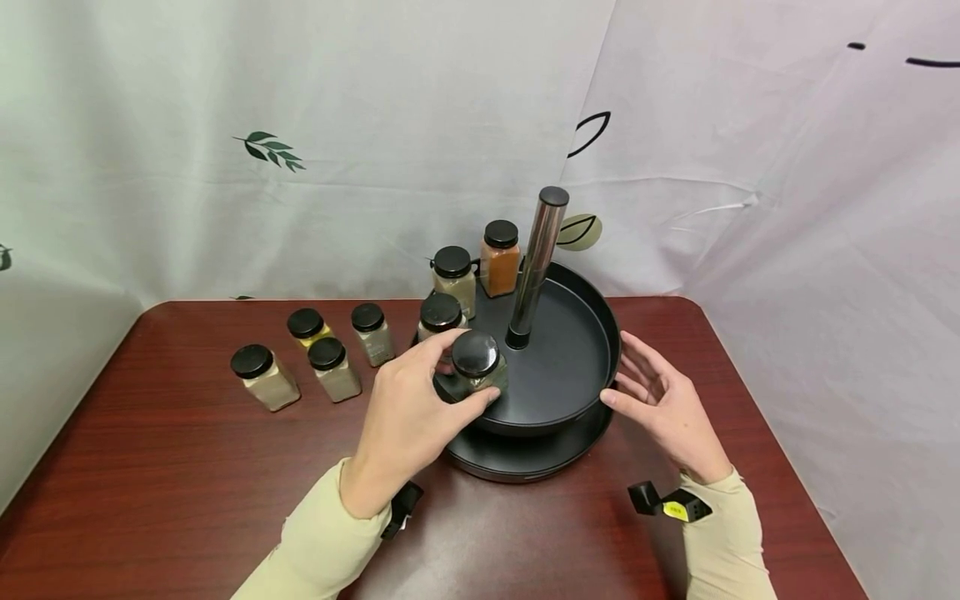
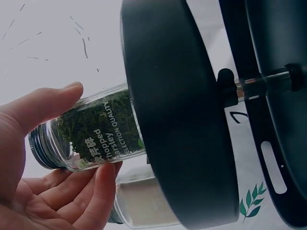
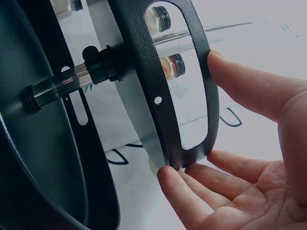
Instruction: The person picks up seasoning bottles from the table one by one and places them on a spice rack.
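My left hand [image 1: 411, 407] grips a glass spice jar [image 1: 480, 367] with a black lid, thumb on one side and fingers on the other. Its label reads chopped parsley, and green flakes fill the jar [image 2: 103, 124] in the left wrist view. The jar stands upright over the front left of the upper tray of a black two-tier rack [image 1: 562, 367], its base against or close to the tray. My right hand [image 1: 671, 408] touches the upper tray's right rim with thumb and fingertips spread beside the slotted handle [image 3: 211, 110].
On the upper tray's left and back stand an orange spice jar [image 1: 500, 267], a beige jar [image 1: 454, 279] and another jar [image 1: 440, 315]. Several jars, including a pale one [image 1: 270, 387], stand on the table left of the rack. A pole [image 1: 536, 267] rises from the tray.
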{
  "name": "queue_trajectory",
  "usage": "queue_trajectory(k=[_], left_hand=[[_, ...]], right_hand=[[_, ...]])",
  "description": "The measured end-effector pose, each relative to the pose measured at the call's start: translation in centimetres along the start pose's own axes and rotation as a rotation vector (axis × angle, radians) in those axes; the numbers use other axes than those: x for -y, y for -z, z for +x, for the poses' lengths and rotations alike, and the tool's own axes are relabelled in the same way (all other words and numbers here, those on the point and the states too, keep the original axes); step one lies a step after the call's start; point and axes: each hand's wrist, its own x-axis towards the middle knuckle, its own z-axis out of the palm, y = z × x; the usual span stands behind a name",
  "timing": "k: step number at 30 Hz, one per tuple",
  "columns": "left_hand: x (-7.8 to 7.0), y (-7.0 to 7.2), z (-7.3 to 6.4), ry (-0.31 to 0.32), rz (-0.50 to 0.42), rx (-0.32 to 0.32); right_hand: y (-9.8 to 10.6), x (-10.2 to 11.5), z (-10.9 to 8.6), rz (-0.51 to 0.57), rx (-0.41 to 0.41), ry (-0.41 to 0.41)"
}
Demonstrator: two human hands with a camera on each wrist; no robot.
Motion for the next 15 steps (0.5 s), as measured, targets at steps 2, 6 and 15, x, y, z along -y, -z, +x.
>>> queue_trajectory(k=[2, 6, 15], left_hand=[[0.0, -0.16, -0.05, -0.003, 0.006, 0.017], [0.02, -0.41, -0.11, -0.013, 0.034, 0.037], [0.1, -0.89, -0.28, -0.024, 0.066, 0.051]], right_hand=[[0.0, 0.01, -0.01, -0.001, 0.001, -0.003], [-0.01, 0.03, -0.02, 0.004, 0.004, -0.002], [0.03, 0.0, -0.1, 0.0, 0.006, -0.006]])
